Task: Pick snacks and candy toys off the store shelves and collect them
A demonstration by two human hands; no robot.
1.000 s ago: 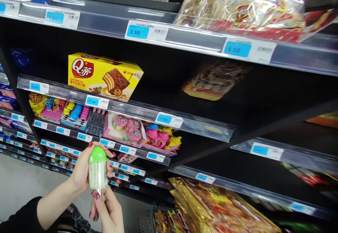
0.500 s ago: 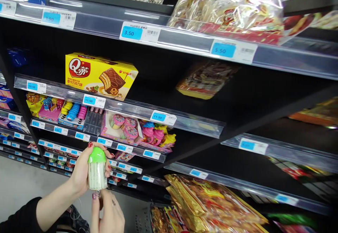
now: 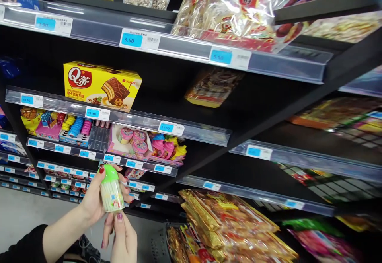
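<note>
A small clear plastic jar (image 3: 112, 193) with a bright green domed lid is held tilted above the floor. Pale sticks seem to stand inside it, and a colourful print shows low on its front. My left hand (image 3: 93, 197) wraps round it from the left and behind, thumb against the lid and fingertips showing on the right side. Just below, my right hand (image 3: 123, 235) has its thumb and a finger pinched at the jar's bottom end; what exactly they grip there is mostly hidden.
Black shelves with price tags rise ahead, bearing a yellow cake box (image 3: 101, 86), small toy-like sweets (image 3: 139, 141) and bagged snacks (image 3: 235, 16). Gold snack packs (image 3: 229, 219) are stacked at lower right, beside a grey basket (image 3: 158, 241).
The jar has turned in my left hand, so its printed side now shows. My right hand's fingers have shifted at its bottom end. The view has swung slightly right.
</note>
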